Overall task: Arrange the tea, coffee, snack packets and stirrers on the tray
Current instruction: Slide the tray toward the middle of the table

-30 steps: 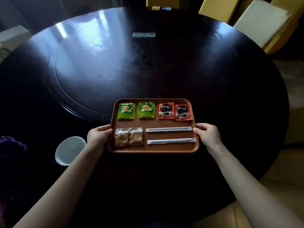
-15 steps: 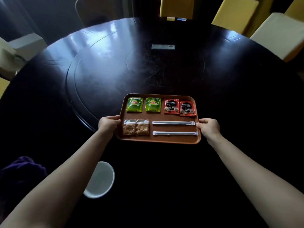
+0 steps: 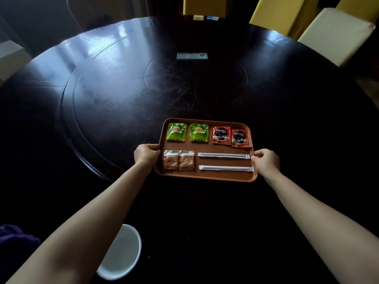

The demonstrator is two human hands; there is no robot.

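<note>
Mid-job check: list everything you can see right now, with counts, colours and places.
tray: 1, brown, on the near part of the table
tea packets: 2, green, tray's far left
coffee packets: 2, red, tray's far right
snack packets: 2, clear with brown contents, tray's near left
stirrers: 2, white-wrapped, tray's near right
table: 1, dark, round
bowl: 1, white, near left
chairs: several, yellow, far side
left hand: gripping tray's left rim
right hand: gripping tray's right rim

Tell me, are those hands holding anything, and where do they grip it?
Yes: the brown tray. The left hand grips its left edge and the right hand its right edge, about midway along each side.
</note>
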